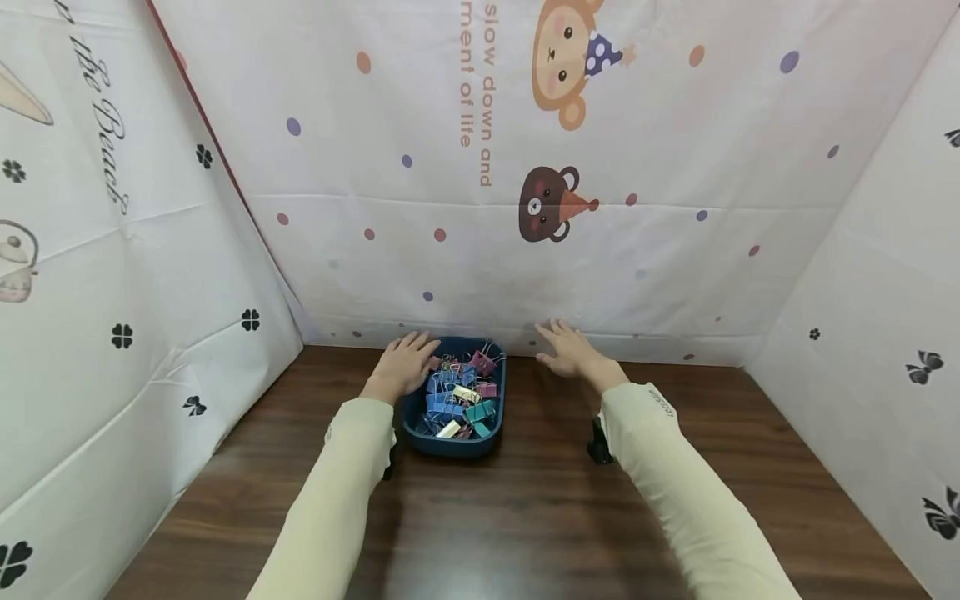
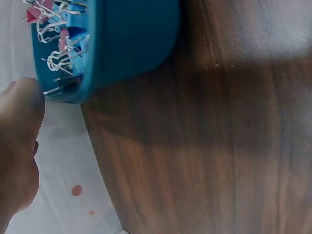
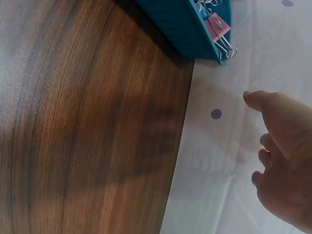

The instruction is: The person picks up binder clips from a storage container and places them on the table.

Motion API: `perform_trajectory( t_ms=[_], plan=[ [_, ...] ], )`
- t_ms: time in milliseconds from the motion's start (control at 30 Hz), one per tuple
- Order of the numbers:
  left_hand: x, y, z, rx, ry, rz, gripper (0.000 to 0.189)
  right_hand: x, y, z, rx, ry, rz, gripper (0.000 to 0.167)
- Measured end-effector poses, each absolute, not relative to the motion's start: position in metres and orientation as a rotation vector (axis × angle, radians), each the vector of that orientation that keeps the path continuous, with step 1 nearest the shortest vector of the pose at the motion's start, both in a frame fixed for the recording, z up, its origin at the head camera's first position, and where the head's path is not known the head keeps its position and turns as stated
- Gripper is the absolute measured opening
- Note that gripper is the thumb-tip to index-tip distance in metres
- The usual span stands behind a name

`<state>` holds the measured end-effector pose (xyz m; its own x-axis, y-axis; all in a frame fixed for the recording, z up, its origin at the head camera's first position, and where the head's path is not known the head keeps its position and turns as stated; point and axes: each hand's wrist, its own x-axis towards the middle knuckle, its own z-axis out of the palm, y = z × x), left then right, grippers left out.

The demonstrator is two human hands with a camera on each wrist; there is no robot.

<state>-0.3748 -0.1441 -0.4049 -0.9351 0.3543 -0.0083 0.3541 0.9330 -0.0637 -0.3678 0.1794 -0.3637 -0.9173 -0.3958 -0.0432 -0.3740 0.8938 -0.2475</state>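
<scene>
A dark blue plastic basket (image 1: pixel 452 447) full of binder clips (image 1: pixel 463 392) in blue, teal, pink and pale yellow stands at the back of the table. My left hand (image 1: pixel 405 363) is at its left rim, fingers fairly straight; whether it touches the rim I cannot tell. In the left wrist view the thumb (image 2: pixel 22 109) lies close to the basket's corner (image 2: pixel 131 44). To the right of the basket, apart from it, my right hand (image 1: pixel 572 354) hovers with spread fingers and holds nothing. A pink clip (image 3: pixel 217 27) pokes above the rim in the right wrist view.
The brown wooden table (image 1: pixel 495 533) ends at a white printed sheet (image 1: pixel 480 267) hanging just behind the basket. More printed sheets stand on the left (image 1: pixel 150 333) and right (image 1: pixel 885 350). A black wrist device (image 1: pixel 598 443) sits under the right sleeve.
</scene>
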Motion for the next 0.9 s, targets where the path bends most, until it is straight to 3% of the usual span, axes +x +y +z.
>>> perform_trajectory(
  t_ms=[467,733,900],
  plan=[
    [-0.378,-0.147,-0.432,-0.411,-3.111,-0.233,0.056,-0.371,0.169,-0.375,-0.740,2.936,-0.491,0.057],
    [-0.378,-0.140,-0.441,-0.327,-3.119,-0.313,0.064,-0.379,0.134,-0.378,-0.854,2.968,-0.568,0.050],
    [-0.374,-0.138,-0.448,-0.313,-3.006,-0.340,0.059,-0.388,0.112,-0.387,-0.912,2.966,-0.508,0.044]
  ],
)
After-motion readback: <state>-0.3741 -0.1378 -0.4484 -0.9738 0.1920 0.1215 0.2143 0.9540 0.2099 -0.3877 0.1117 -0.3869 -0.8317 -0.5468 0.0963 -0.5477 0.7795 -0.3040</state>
